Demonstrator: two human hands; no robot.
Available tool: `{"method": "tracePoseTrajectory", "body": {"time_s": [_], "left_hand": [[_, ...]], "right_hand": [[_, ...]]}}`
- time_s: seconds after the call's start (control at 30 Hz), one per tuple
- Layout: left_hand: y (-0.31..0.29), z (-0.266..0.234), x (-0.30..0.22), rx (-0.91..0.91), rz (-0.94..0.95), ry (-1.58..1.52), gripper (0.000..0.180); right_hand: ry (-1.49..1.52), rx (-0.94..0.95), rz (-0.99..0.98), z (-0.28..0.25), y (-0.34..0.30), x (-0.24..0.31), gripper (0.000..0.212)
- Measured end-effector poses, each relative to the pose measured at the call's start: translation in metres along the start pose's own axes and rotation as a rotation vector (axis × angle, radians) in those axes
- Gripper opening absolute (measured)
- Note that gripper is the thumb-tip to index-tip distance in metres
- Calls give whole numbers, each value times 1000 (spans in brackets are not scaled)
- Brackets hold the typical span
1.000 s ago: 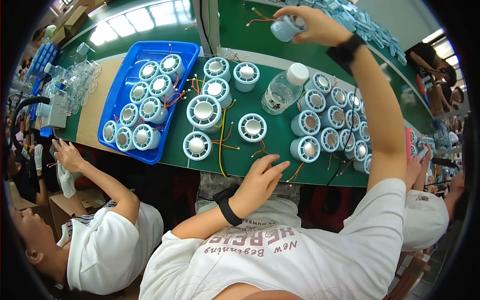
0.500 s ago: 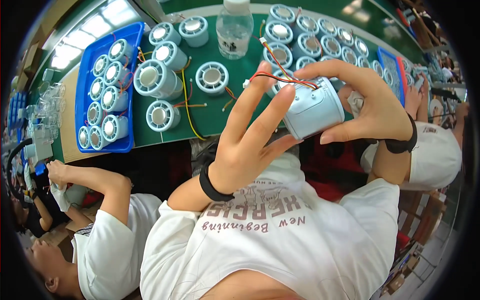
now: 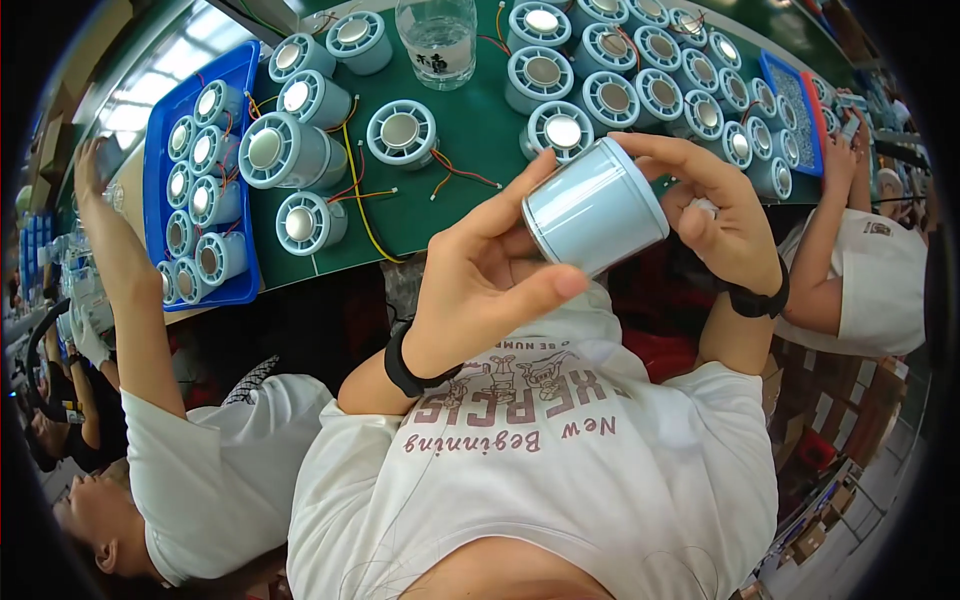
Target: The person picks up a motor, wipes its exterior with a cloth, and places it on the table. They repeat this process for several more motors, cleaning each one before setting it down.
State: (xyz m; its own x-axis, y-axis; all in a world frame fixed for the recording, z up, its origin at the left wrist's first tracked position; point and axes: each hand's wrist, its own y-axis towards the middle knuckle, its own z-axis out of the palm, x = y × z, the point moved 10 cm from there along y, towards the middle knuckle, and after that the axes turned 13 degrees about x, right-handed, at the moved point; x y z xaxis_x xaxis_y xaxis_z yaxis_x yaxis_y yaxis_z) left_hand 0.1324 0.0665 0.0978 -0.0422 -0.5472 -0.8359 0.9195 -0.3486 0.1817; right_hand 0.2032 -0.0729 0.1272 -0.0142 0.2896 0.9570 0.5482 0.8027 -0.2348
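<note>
A glossy light-blue cylindrical motor housing [image 3: 597, 208] is held tilted above the table's near edge. My left hand [image 3: 490, 275] is closed round its left side, thumb underneath and fingers behind. At its right end is my right hand [image 3: 722, 215], the fingers curled with a small crumpled white wipe [image 3: 704, 207] tucked in them. The right index finger reaches to the housing's upper rim; whether it presses there I cannot tell. The housing's wires are out of sight. Just beyond stands a similar unit [image 3: 560, 132] with a round silver centre and a spoked ring.
Similar units fill a blue tray [image 3: 252, 180] at left and crowd the right side of the green table [image 3: 380, 215]. Single units [image 3: 402, 135] with loose coloured wires stand between. A clear bottle [image 3: 438, 45] is at the back. Co-workers sit at both sides, one raising an arm [image 3: 125, 260].
The housing has turned, so its smooth side shows and its wires are hidden. My left hand has gone from spread fingers to gripping it; my right hand has shifted back to its end.
</note>
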Motion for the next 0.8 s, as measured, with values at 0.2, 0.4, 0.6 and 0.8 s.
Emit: {"method": "tracePoseTrajectory", "body": {"time_s": [0.2,0.4,0.6,0.8], "left_hand": [[-1,11,29,122,-316,-551,58],[-6,20,59,138,-560,-696,62],[-8,-4,65,-17,-610,-135,67],[11,-19,57,-84,-314,56,70]], "right_hand": [[-112,55,-166,10,5,15,97],[-209,-29,-148,13,2,14,81],[-623,-421,78,-20,-16,-19,72],[-725,-627,101,-20,-6,-35,72]]}}
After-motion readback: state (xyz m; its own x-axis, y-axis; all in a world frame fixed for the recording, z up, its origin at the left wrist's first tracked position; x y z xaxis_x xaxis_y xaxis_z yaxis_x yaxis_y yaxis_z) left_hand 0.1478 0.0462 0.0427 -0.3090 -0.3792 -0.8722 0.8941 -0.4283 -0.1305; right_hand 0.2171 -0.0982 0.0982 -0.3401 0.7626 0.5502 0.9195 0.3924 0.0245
